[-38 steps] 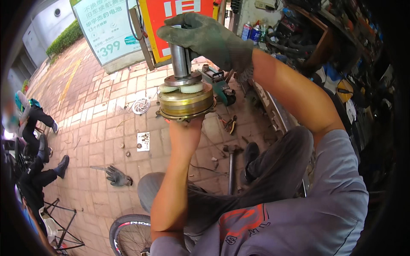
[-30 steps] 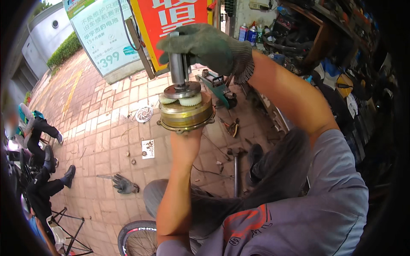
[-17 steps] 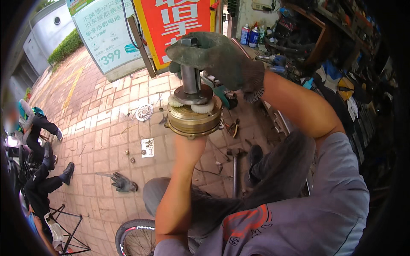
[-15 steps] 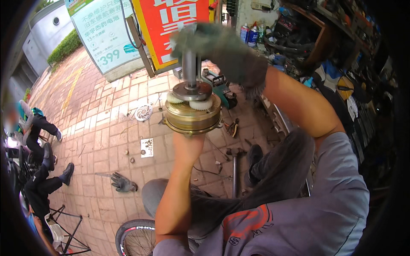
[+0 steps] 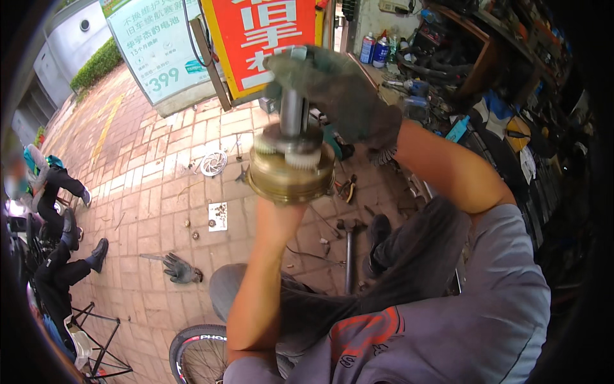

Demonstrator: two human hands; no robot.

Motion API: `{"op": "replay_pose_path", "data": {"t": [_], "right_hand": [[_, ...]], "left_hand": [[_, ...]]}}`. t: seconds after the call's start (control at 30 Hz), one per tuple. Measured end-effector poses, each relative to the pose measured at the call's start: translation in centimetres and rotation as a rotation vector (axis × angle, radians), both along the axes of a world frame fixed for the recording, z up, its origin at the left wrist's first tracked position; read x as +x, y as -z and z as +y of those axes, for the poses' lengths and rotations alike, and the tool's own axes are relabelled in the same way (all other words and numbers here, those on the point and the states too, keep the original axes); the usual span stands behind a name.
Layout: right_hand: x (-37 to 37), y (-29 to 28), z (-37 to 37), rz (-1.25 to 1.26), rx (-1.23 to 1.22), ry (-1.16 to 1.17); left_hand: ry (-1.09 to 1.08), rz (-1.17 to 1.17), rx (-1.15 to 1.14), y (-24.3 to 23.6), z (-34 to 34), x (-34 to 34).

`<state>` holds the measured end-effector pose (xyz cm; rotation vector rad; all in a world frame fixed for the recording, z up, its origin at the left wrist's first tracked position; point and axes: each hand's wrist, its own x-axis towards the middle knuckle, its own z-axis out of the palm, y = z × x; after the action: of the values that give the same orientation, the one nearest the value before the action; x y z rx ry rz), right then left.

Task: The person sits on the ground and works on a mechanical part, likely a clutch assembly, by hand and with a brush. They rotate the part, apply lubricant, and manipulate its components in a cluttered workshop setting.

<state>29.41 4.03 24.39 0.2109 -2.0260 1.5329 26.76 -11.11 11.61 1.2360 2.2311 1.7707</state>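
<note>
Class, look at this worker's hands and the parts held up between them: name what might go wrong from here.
1. The brass-coloured housing is held above the paving with the left hand beneath it, so it might drop if that support slips.
2. The gloved right hand grips the metal cylinder above exposed white gears; glove fabric might get pinched if they turn.
3. Small round parts lie loose on the paving and could be knocked away.

hands [image 5: 339, 89] + gear assembly [image 5: 289, 182] | lower, farther right in view than at first | white gears [image 5: 302, 159] now blurred
</note>
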Motion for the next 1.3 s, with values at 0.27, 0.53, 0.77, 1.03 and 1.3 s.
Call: {"op": "replay_pose_path", "data": {"t": [0.27, 0.53, 0.77, 1.03, 1.3], "right_hand": [[0.4, 0.7, 1.6, 0.086, 0.183, -0.031], [0.9, 0.1, 1.7, 0.147, 0.222, 0.125], [2.1, 0.3, -0.4, -0.127, 0.039, -0.048], [1.3, -0.1, 1.7, 0.072, 0.312, 0.028], [0.4, 2.6, 3.2, 0.078, 0.062, -0.079]], "left_hand": [[0.072, -0.088, 0.086, 0.5, 0.3, -0.2], [0.056, -0.106, 0.032, 2.9, 0.3, -0.3], [0.062, -0.131, -0.03, 2.1, 0.4, -0.8], [0.075, -0.021, -0.006, 1.6, -0.1, -1.0], [0.043, -0.091, 0.026, 2.3, 0.6, -0.8]]}}
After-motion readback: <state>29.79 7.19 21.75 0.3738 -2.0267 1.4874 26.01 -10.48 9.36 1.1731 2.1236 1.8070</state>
